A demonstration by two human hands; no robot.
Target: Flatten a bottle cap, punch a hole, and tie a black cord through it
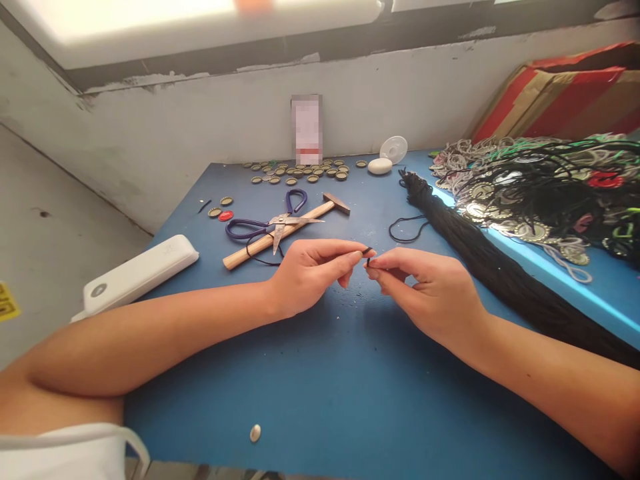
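Note:
My left hand (313,273) and my right hand (425,287) meet over the middle of the blue table (320,373), fingertips almost touching. Both pinch the end of a thin black cord (369,254) between thumb and forefinger. The cord runs back under my left hand to a loop near the hammer. A thick bundle of black cords (480,260) lies diagonally just right of my right hand, with one loose cord loop (405,230) beside it.
Purple-handled scissors (270,223) lie across a wooden-handled hammer (285,233) behind my left hand. Several bottle caps (300,172) sit along the wall. A white case (135,273) lies left. A heap of corded cap ornaments (545,193) fills the right. A small oval bead (255,433) lies near the front edge.

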